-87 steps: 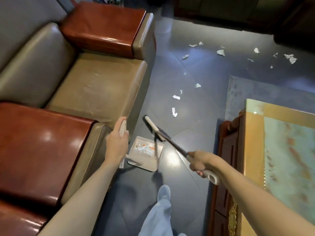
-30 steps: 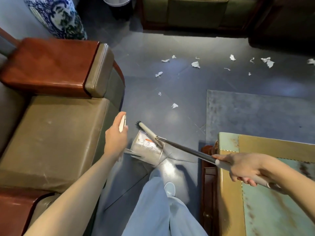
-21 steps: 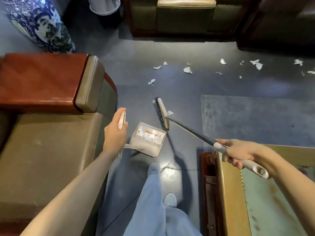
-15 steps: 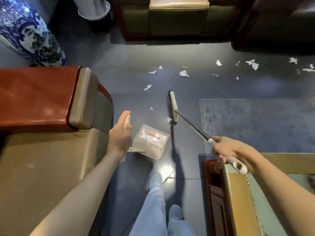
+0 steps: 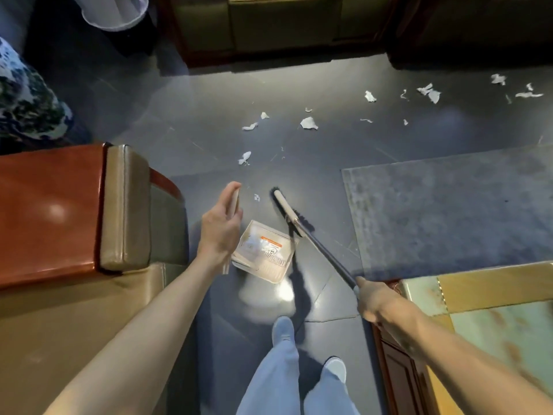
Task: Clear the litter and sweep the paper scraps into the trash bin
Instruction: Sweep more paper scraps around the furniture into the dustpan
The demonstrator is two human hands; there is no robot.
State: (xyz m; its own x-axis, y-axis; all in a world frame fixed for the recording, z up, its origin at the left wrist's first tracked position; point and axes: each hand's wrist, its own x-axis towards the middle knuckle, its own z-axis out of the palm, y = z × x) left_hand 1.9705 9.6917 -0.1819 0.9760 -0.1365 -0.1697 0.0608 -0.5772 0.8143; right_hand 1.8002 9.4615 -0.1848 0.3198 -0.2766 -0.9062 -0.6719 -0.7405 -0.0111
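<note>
A single wide-angle view from the standing person's head, tilted steeply forward and down onto the dark grey tiled floor (image 5: 209,121). The brown leather sofa (image 5: 59,324) fills the left side close by. The green-and-gold stone-topped surface (image 5: 493,324) cuts into the lower right corner.

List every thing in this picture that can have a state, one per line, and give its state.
left hand: grips the dustpan's upright handle.
right hand: grips the broom's shaft.
broom: head low, beside the dustpan's mouth.
dustpan: holds a few scraps.
paper scraps: many lie loose on the floor, unswept.
trash bin: partly in view, lined with a white bag.
</note>
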